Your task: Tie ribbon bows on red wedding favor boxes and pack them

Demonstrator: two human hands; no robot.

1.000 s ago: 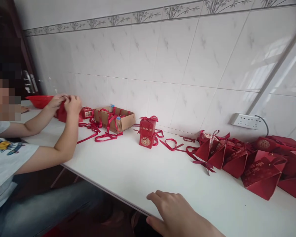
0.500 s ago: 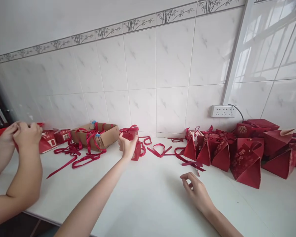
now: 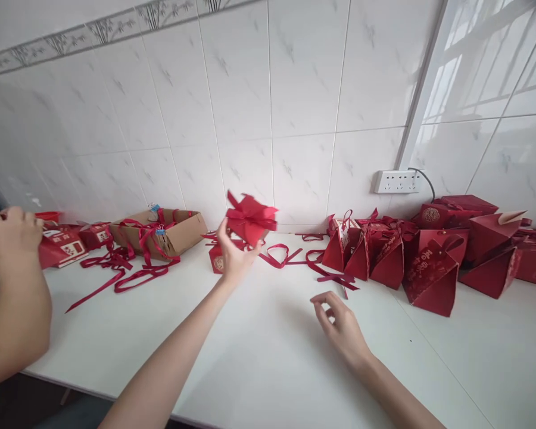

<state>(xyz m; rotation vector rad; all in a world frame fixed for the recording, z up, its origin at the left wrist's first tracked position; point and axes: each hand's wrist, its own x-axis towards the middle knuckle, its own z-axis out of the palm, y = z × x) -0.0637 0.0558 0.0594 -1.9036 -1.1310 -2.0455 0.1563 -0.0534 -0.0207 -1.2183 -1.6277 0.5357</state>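
Observation:
My left hand point(image 3: 237, 257) grips a small red gift box point(image 3: 249, 223) and holds it up off the table, its ribbon bow facing me. Another red box point(image 3: 216, 260) stands on the table just behind that hand, partly hidden by it. My right hand point(image 3: 342, 330) hovers low over the white table, fingers loosely curled with a gap between thumb and index finger, and nothing in it. Closest to it lie cut ends of dark red ribbon point(image 3: 338, 278). A loop of ribbon point(image 3: 277, 256) lies between the two hands.
Several red gift boxes point(image 3: 438, 271) stand on the right along the tiled wall, below a power strip point(image 3: 398, 182). A cardboard box point(image 3: 185, 233) hung with ribbons stands left of centre. At the far left are another person's hands point(image 3: 15, 235) and more red boxes point(image 3: 61, 245).
My left hand has lifted the red box off the table and tipped its bow toward me. My right hand keeps its curled pose. The view has shifted slightly.

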